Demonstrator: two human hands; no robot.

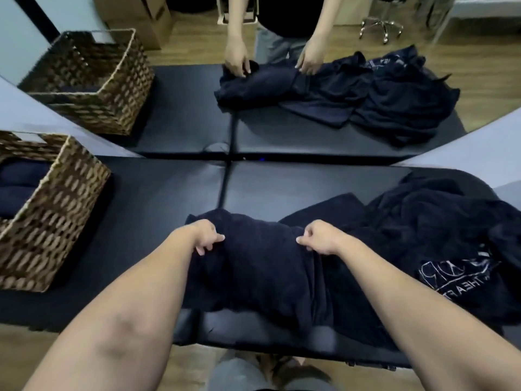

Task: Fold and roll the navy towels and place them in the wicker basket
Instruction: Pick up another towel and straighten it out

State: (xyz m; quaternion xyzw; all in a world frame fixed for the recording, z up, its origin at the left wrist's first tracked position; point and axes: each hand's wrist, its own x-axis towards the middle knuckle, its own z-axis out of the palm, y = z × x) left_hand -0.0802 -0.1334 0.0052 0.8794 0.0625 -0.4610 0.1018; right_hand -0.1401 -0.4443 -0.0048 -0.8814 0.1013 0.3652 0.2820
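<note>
A navy towel [259,266] lies partly folded on the black padded table [158,193] in front of me. My left hand [204,235] pinches its far left part with curled fingers. My right hand [320,238] pinches its far right part the same way. The wicker basket [53,218] stands at the table's left end, and rolled navy towels [19,182] lie inside it. A heap of more navy cloth [439,227] is piled at the right, one piece showing white lettering [454,277].
A large mirror [282,131] stands along the table's far edge and shows a reflection of the basket, the towels and my hands. Wooden floor [36,351] shows below the table's near edge. Cardboard boxes and a chair base appear in the reflection.
</note>
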